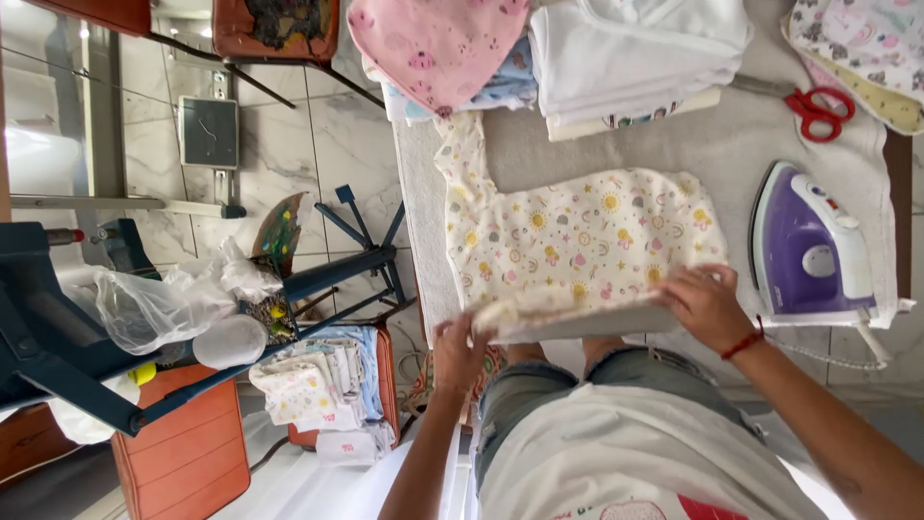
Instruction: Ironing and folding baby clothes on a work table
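Hands are working at the near edge of a small cream garment (577, 236) printed with suns, stars and little shapes, which is lying spread on the grey padded table (722, 144). The left hand (457, 351) is closing its fingers around the garment's folded corner at the table's edge, thumb on top, gripping the cloth. The right hand (703, 303), wearing a red cord at the wrist, is lying fairly flat with fingers curled over the same folded hem, pressing and holding it. A purple and white iron (808, 250) is sitting just beside the right hand on the table, its cord trailing off the edge. Beyond the garment, a stack of folded white cloths (635, 53) and a pink printed piece (438, 43) are resting at the far side, with red-handled scissors (818, 111) lying near them and more patterned cloths (866, 48) in the corner. Off the table, a pile of folded baby clothes (322, 385) is sitting on an orange stool, near a clear plastic bag (154, 303).
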